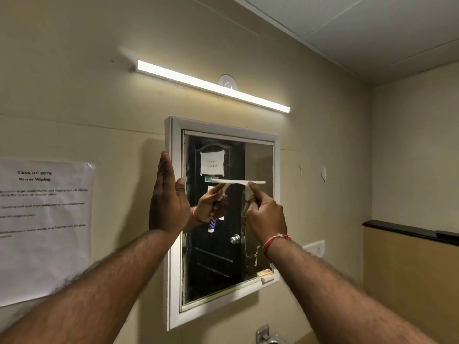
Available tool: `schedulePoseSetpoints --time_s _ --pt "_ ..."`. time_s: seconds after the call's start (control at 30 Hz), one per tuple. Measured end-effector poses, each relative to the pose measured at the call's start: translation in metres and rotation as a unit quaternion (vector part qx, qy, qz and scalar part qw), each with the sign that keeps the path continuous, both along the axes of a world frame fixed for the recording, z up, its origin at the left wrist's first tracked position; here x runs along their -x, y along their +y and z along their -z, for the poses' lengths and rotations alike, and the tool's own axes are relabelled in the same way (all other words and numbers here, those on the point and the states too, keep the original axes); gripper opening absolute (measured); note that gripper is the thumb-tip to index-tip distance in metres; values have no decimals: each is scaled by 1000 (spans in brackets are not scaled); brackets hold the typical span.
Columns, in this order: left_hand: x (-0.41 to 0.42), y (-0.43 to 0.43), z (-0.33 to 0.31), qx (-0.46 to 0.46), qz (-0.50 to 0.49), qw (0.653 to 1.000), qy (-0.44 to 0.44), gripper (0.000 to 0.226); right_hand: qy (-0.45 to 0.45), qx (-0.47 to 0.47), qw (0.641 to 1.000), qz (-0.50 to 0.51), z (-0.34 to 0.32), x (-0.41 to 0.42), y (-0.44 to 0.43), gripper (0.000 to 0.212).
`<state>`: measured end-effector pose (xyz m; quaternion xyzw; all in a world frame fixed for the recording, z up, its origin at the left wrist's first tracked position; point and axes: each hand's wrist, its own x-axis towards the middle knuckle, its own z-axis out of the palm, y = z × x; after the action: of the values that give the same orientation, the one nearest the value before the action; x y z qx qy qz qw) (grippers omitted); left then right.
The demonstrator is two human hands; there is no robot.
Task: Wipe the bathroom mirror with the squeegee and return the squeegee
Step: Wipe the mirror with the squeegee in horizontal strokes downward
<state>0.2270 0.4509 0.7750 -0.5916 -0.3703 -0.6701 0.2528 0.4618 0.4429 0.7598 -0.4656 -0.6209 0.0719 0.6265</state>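
Note:
The white-framed bathroom mirror (258, 165) hangs on the beige wall, streaked and smeared on its right half. My right hand (267, 216) grips the handle of a white squeegee (244, 182), whose blade lies level against the glass about a third of the way down. My left hand (169, 204) is flat, fingers together and pointing up, pressed on the mirror's left frame (175, 150), holding nothing. The glass reflects a dark door, my hand and the squeegee.
A lit tube light (213, 86) runs above the mirror. A printed task sheet (44, 227) is taped to the wall at left. A white switch plate (314, 248) sits right of the mirror, a dark ledge (409, 232) further right, a metal tap fitting (264, 335) below.

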Motion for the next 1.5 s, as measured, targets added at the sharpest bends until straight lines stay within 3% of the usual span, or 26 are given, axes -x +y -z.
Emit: schedulePoseSetpoints --time_s 0.37,0.77,1.1,1.5 --pt "-7 -9 79 56 2 998 -23 67 -19 82 996 9 130 -9 -14 46" --pt "-15 -22 184 111 -14 993 -36 63 -47 169 984 16 230 -1 -37 49" --pt "-16 -27 234 150 -4 987 -53 63 -68 175 982 32 253 0 -39 52" --pt "-13 -37 241 190 -37 979 -56 66 -132 197 971 37 242 -6 -48 52"
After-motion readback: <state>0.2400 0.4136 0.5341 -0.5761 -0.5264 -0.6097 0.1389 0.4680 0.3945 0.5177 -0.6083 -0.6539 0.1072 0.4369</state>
